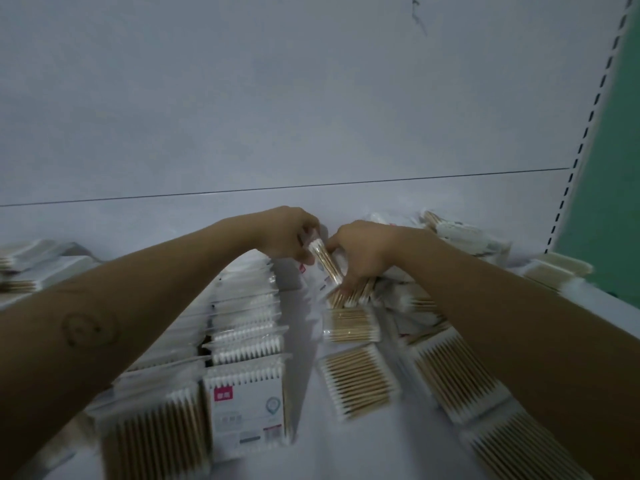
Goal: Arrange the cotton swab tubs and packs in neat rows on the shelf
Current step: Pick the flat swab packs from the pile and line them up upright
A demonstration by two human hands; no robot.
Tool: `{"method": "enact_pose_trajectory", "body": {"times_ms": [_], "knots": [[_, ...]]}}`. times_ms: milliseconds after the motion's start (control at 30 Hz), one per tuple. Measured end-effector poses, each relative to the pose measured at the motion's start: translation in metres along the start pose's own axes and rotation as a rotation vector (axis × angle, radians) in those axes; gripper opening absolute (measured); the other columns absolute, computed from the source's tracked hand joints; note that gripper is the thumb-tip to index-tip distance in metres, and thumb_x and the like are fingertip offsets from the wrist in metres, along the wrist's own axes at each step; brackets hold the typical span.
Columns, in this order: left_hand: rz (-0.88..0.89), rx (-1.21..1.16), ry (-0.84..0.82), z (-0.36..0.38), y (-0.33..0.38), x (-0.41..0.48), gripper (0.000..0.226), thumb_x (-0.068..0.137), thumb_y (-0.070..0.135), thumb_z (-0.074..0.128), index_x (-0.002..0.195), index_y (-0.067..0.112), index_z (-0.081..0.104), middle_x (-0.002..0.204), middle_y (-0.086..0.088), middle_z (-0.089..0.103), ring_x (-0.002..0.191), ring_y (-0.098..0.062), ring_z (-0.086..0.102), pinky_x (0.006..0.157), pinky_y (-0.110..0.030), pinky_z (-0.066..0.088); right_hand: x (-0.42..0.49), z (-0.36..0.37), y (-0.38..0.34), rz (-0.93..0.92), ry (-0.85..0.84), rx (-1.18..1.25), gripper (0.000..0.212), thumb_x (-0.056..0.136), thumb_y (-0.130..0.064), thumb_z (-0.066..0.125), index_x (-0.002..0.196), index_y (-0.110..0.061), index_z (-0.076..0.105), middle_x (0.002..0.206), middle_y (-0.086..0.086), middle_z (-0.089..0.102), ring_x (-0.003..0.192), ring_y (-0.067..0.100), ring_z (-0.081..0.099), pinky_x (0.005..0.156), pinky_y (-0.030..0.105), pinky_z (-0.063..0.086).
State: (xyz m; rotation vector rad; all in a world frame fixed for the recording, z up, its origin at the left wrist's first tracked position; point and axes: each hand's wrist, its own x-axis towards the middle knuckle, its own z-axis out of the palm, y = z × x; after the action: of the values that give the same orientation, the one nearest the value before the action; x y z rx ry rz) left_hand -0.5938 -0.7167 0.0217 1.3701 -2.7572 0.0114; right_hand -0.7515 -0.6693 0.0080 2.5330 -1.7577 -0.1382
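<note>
left hand point(284, 233) fingers pinching top of swab pack point(323, 259) mid-frame; right hand point(363, 252) fingers curled round its lower end; loose packs point(360, 382) lower right

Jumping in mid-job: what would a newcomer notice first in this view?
Both hands meet at the back of the shelf, the left hand and right hand together gripping one tilted cotton swab pack. Left of centre a row of upright packs runs toward the camera, while loose packs lie flat and askew on the right.
</note>
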Motion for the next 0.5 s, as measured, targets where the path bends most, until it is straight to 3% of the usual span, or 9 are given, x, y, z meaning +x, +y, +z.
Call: {"method": "enact_pose_trajectory", "body": {"times_ms": [100, 267, 333, 400, 500], "knots": [[0.005, 0.019, -0.028, -0.001, -0.005, 0.001, 0.024, 0.08, 0.031, 0.077, 0.08, 0.019, 0.056, 0.095, -0.001, 0.066, 0.087, -0.023, 0.059, 0.075, -0.033, 0.049, 0.001, 0.001, -0.002, 0.022, 0.028, -0.033, 0.074, 0.073, -0.033, 0.082, 0.139, -0.019, 0.051, 0.123, 0.005, 0.062, 0.11, 0.023, 0.057, 0.086, 0.027, 0.044], [0.046, 0.156, -0.101, -0.003, -0.004, 0.004, 0.027, 0.082, 0.031, 0.075, 0.101, 0.02, 0.059, 0.099, 0.002, 0.065, 0.091, -0.021, 0.059, 0.08, -0.031, 0.049, 0.005, 0.0, -0.005, 0.06, 0.004, -0.132, 0.058, 0.078, -0.028, 0.078, 0.131, -0.013, 0.058, 0.124, 0.007, 0.061, 0.113, 0.024, 0.057, 0.094, 0.036, 0.05], [0.04, 0.206, -0.129, -0.003, -0.004, 0.005, 0.03, 0.08, 0.031, 0.075, 0.103, 0.018, 0.06, 0.099, 0.0, 0.064, 0.091, -0.022, 0.059, 0.08, -0.033, 0.049, 0.006, 0.005, -0.005, 0.064, -0.01, -0.195, 0.049, 0.079, -0.022, 0.074, 0.125, -0.012, 0.062, 0.121, 0.008, 0.062, 0.11, 0.024, 0.059, 0.091, 0.036, 0.053], [0.016, 0.242, -0.151, -0.003, -0.003, 0.007, 0.029, 0.078, 0.031, 0.075, 0.095, 0.015, 0.058, 0.094, -0.002, 0.062, 0.084, -0.021, 0.056, 0.069, -0.031, 0.044, 0.006, 0.008, -0.007, 0.063, 0.008, -0.252, 0.042, 0.081, -0.018, 0.069, 0.122, -0.014, 0.061, 0.118, 0.007, 0.061, 0.105, 0.024, 0.06, 0.086, 0.033, 0.053], [-0.015, 0.251, -0.167, -0.001, 0.0, 0.012, 0.03, 0.08, 0.033, 0.074, 0.096, 0.012, 0.059, 0.089, -0.002, 0.06, 0.078, -0.019, 0.052, 0.066, -0.029, 0.041, 0.007, 0.012, -0.012, 0.037, 0.071, -0.343, 0.039, 0.086, -0.018, 0.062, 0.125, -0.019, 0.058, 0.113, 0.003, 0.058, 0.102, 0.021, 0.058, 0.081, 0.03, 0.043]]}}
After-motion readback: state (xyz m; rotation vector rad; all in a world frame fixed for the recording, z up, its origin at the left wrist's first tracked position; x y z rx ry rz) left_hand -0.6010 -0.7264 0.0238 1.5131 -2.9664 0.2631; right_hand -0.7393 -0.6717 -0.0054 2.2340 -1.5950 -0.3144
